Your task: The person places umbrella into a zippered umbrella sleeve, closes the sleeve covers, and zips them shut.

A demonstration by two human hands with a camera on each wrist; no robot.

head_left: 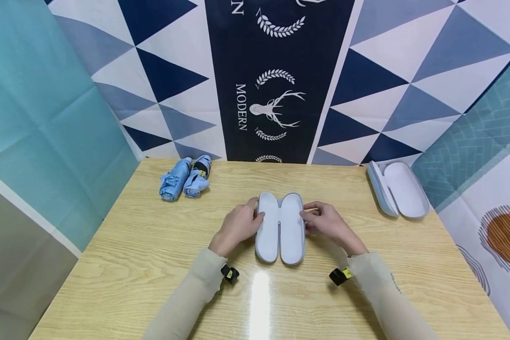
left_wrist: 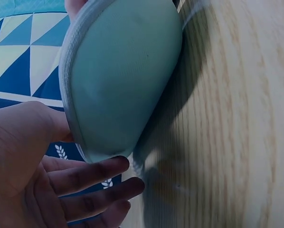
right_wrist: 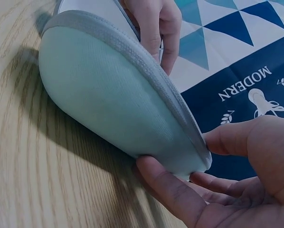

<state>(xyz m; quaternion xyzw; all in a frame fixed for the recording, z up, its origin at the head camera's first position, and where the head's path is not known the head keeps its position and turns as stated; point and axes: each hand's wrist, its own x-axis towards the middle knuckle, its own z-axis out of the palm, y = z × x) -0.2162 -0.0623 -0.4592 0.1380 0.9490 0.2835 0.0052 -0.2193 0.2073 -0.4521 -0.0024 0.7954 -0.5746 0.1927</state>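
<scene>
An open glasses case (head_left: 268, 236) lies spread in the middle of the wooden table, its two pale hollow halves facing up and joined along a centre hinge. Its outside is pale green fabric with a grey zip edge, filling much of the left wrist view (left_wrist: 118, 80) and the right wrist view. My left hand (head_left: 238, 224) grips the left half, thumb over the rim and fingers at the outer side. On the opposite side my right hand (head_left: 326, 223) pinches the right half, thumb at the rim and fingertips against the shell from below.
Two rolled light-blue bundles (head_left: 176, 179) lie side by side at the back left of the wooden table (head_left: 123, 264). A second open case (head_left: 405, 191), blue outside and white inside, sits at the back right. Patterned cloth walls (head_left: 276, 56) stand behind and at both sides.
</scene>
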